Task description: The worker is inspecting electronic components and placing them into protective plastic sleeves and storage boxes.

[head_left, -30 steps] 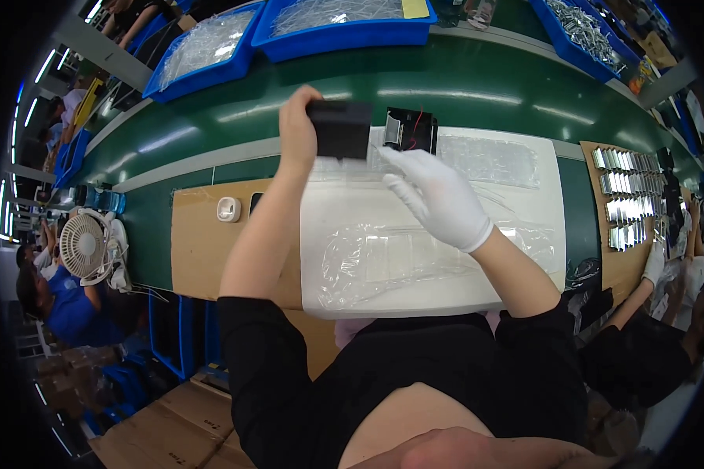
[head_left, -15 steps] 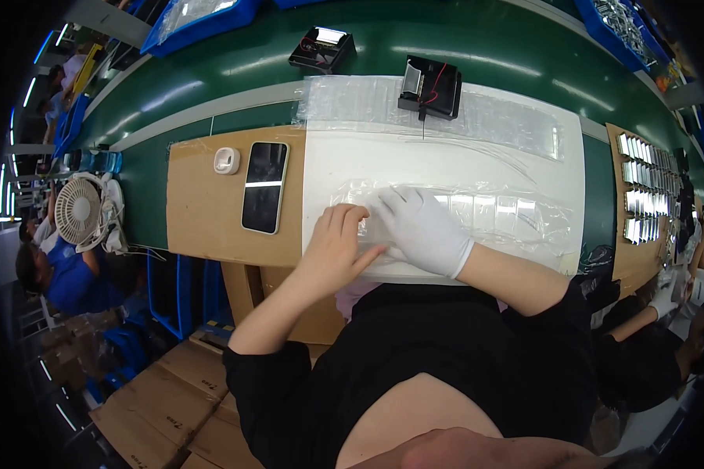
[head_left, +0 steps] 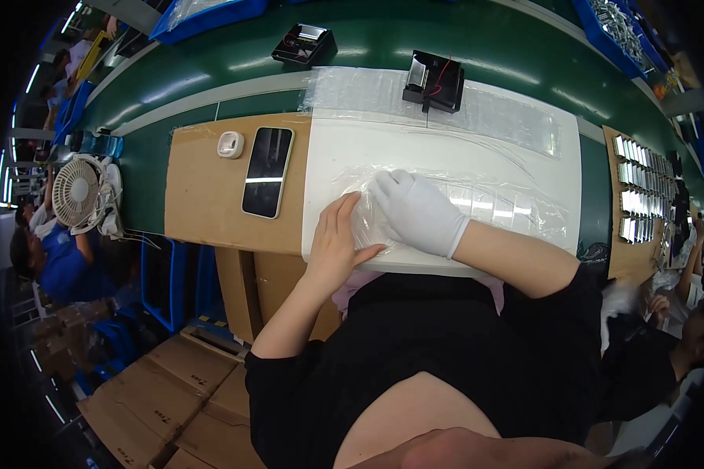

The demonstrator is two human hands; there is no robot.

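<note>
My left hand [head_left: 339, 233] is bare and rests at the left end of a crinkled clear plastic film [head_left: 481, 207]. Its fingers are stretched out, and the thumb stands apart from them. In a white glove, my right hand [head_left: 418, 213] lies on the same film, close to the left fingertips. The gloved fingers are curled down into the plastic, their tips hidden. Rectangular sections show in the film to the right of the glove. Under it lies a white board [head_left: 352, 148]. Beyond, a black case [head_left: 438, 90] with a red wire sits on a flat clear plastic strip [head_left: 352, 90].
Left of the board, a smartphone [head_left: 267, 172] and a small white case [head_left: 230, 144] lie on cardboard [head_left: 192, 187]. Another black case [head_left: 305, 45] sits on the green surface [head_left: 235, 74]. Rows of shiny metal parts [head_left: 641, 187] are at right, near a co-worker. A white fan [head_left: 76, 194] stands left.
My gloved fingers have curled from nearly flat into a closed shape on the film. The far black case has moved left along the green surface. The co-worker's gloved hand at right has moved.
</note>
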